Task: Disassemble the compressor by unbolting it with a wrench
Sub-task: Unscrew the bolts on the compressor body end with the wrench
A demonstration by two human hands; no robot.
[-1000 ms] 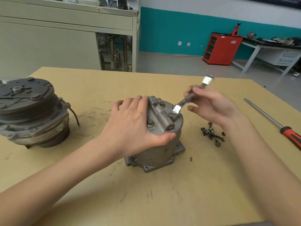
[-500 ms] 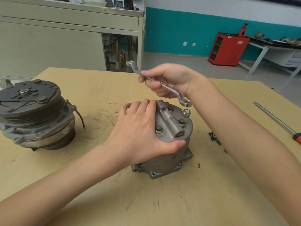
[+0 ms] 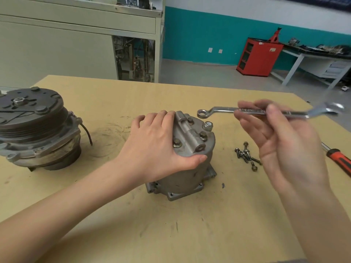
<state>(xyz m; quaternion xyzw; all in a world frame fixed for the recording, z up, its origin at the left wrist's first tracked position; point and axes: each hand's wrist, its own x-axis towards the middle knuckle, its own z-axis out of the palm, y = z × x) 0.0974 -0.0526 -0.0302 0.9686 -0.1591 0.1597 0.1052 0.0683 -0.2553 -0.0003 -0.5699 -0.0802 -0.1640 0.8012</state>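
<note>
Left hand (image 3: 157,145) grips the top of the compressor (image 3: 190,173). Fingers curl over the far-left rim, thumb hooks along the near edge of the end plate (image 3: 183,151). Compressor stands upright on the table (image 3: 171,224), flange down, directly under that hand.

Right hand (image 3: 284,145) is raised to the right, palm toward the camera, thumb and fingers pinching the shaft of the wrench (image 3: 224,109). Wrench sits roughly level in the air. Its ring end (image 3: 202,113) points left and hovers just beyond the compressor's far-right rim, apart from every fastener. Its open end sticks out past the right thumb, motion-blurred.

End plate: three hex bolts (image 3: 177,143) seated, plus one taller silver cap nut (image 3: 207,126) at the far-right edge, nearest the ring end. Left hand covers the plate's left part.

On the table between compressor and right hand: small heap of loose bolts (image 3: 246,155). Right of the right hand: screwdriver (image 3: 340,162), orange-black handle, shaft partly hidden behind the wrist. Well left of the left hand: dark pulley unit (image 3: 36,126), face up, short wire hanging off its side.

Beyond the table: grey cabinet (image 3: 76,44) behind the left hand, red cabinet (image 3: 259,56) and white bench (image 3: 303,59) behind the right.

Writing: stamped marking on the wrench shaft, too blurred to read. Labels on the red cabinet too small to read.
</note>
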